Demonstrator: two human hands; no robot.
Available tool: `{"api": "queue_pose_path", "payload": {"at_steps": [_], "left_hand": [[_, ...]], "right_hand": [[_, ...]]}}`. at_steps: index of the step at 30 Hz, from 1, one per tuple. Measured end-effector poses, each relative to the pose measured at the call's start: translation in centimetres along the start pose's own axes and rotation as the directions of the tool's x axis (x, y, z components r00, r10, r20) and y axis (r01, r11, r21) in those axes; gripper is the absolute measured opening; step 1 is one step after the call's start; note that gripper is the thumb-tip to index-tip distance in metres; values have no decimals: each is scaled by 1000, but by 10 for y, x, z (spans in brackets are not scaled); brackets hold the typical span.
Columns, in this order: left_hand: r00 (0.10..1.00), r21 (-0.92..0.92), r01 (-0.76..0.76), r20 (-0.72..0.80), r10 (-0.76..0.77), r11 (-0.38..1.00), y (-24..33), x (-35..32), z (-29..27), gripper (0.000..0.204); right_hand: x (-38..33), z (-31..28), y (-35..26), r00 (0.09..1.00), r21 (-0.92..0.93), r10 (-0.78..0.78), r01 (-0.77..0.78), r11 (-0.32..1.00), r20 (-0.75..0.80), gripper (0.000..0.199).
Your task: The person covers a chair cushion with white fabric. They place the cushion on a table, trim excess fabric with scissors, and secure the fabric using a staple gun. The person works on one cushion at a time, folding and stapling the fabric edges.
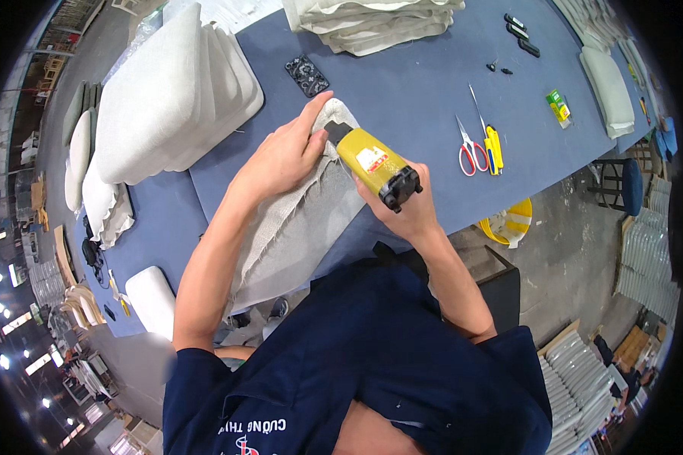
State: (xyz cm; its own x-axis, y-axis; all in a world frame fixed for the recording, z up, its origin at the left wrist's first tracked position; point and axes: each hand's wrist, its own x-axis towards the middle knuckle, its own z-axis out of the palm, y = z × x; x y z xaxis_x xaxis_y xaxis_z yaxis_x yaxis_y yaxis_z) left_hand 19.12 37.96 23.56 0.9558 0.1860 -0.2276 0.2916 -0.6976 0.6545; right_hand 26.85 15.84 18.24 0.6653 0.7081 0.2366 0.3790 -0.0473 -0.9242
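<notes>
A yellow staple gun (370,158) is gripped in my right hand (411,206), its dark nose against the far corner of a light grey fabric-covered seat cushion (311,227). My left hand (284,158) holds that cushion by its left edge. The left thumb presses the fabric close beside the gun's nose, and the left fingers lie along the outer side. A frayed fabric edge runs down the cushion toward me. The gun's handle and trigger are hidden beneath its body and my right hand.
Left on the blue table stands a stack of pale cushions (148,98). Beyond my hands lie a patterned phone (307,74) and folded fabric (379,26). Rightward are red-handled scissors (472,155), a yellow cutter (495,148) and a small green-yellow box (559,108). A yellow bucket (508,224) stands below the edge.
</notes>
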Motion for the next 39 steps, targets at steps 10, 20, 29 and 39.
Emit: {"api": "queue_pose_path", "payload": {"at_steps": [10,20,29,39], "left_hand": [[1000,-10,-16,-27,16,1000,10,-3,5,63],[1000,-47,19,-15,-20,999,10,-4,3,69],[999,-47,39,-8,-39,998,2,-8,4,70],[940,-737,295,339,-44,608,-32,-23,-4,65]], "right_hand": [[7,-6,6,1000,35,12,-13,999,20,19],[8,-3,11,996,-23,25,-23,999,84,22],[-2,3,-1,997,86,31,-37,996,72,20],[-21,1,4,999,72,7,-9,997,34,22]]}}
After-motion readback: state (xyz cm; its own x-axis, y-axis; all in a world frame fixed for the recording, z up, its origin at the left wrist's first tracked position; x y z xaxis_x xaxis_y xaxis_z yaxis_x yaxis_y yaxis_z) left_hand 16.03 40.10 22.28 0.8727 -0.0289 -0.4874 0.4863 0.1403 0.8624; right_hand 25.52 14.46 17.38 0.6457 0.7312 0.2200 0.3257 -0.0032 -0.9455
